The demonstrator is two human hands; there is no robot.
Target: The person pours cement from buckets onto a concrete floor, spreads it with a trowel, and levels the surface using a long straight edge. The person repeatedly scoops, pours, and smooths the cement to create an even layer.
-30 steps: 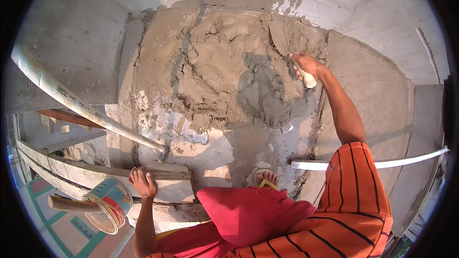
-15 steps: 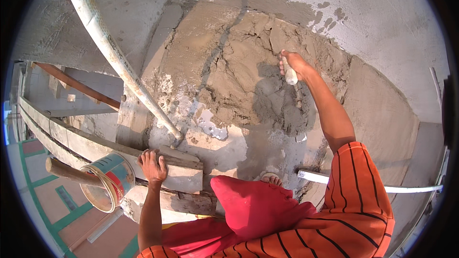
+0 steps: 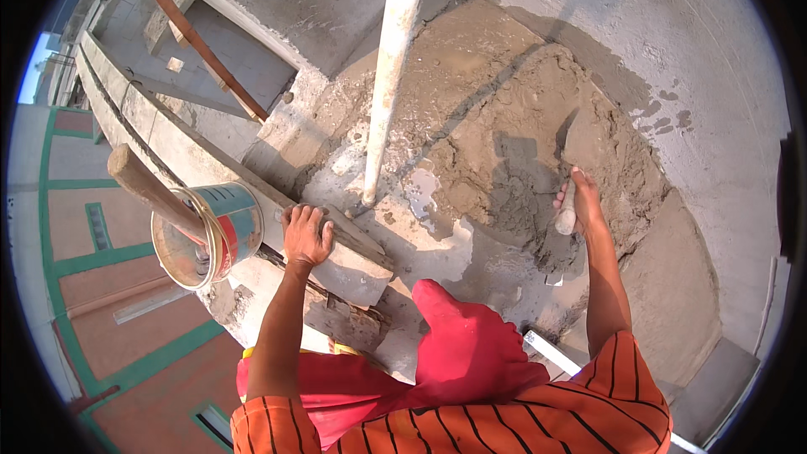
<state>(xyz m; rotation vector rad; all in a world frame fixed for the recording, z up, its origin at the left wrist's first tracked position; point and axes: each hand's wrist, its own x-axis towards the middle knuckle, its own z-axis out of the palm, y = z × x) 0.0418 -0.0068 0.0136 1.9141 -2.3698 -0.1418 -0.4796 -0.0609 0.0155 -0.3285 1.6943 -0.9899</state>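
My right hand (image 3: pixel 582 200) is closed around the pale handle of a trowel (image 3: pixel 567 217). The trowel's blade lies against the wet grey mortar (image 3: pixel 479 130), partly blending into it. That mortar is spread in a rough, lumpy heap over the slab in front of me. My left hand (image 3: pixel 308 234) rests with fingers outstretched on the top of a concrete ledge (image 3: pixel 357 265), holding nothing. To the left of that hand stands a bucket (image 3: pixel 239 219) with a wooden handle (image 3: pixel 155 193) sticking out of it.
A pale pole (image 3: pixel 391 76) rises from the slab between my hands and the far wall (image 3: pixel 672 25). A white bar (image 3: pixel 551 353) lies at my right side. Beyond the ledge at left, the building drops to a green-banded facade (image 3: pixel 134 269). A brown timber (image 3: pixel 197 38) leans at far left.
The whole view has swung, so the pole, bucket and ledge appear farther right. My right hand and the trowel appear lower and slightly nearer my body. My left hand stays on the ledge.
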